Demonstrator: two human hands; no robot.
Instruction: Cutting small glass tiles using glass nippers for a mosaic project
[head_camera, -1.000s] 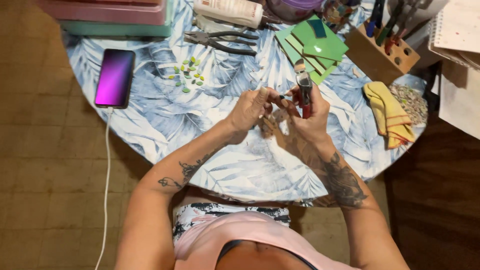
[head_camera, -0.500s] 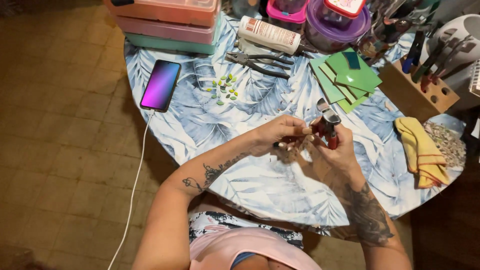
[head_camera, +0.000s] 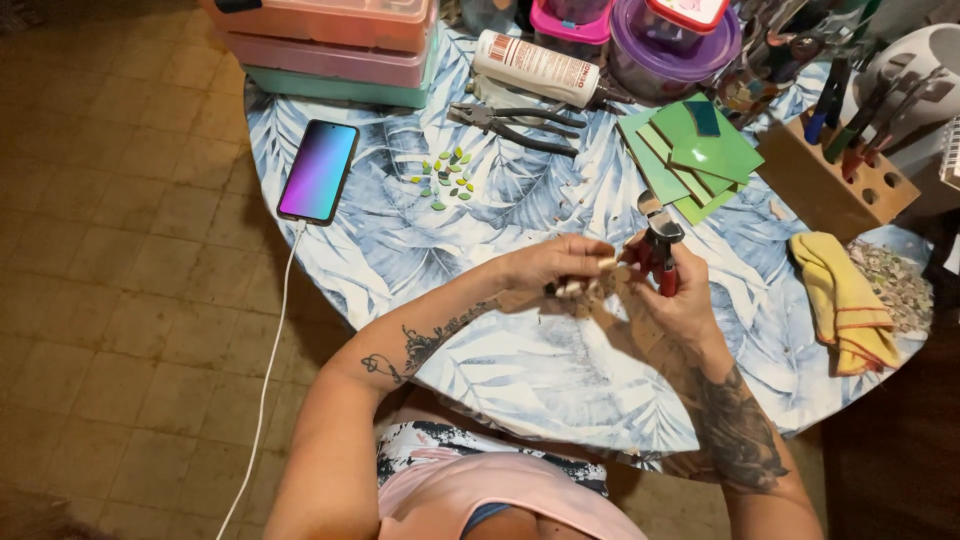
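My right hand (head_camera: 682, 300) grips red-handled nippers (head_camera: 657, 248) with the metal jaws pointing up, over the middle of a round table with a blue leaf-print cloth (head_camera: 520, 370). Right beside it, my left hand (head_camera: 548, 266) pinches a small pale piece (head_camera: 606, 264) between its fingertips, close to the nippers' handles. The two hands almost touch. A cluster of small green leaf-shaped pieces (head_camera: 445, 181) lies on the cloth behind my left hand.
A phone (head_camera: 318, 170) on a white cable lies at the left edge. Stacked plastic boxes (head_camera: 330, 50), a glue bottle (head_camera: 538, 68), pliers (head_camera: 515, 125), green tiles (head_camera: 690, 150), a wooden tool holder (head_camera: 840, 180) and a yellow cloth (head_camera: 845, 300) ring the table.
The view has shifted, so the table sits further right and lower in frame. My hands stay together with the nippers upright; the left fingers have closed in nearer the handles.
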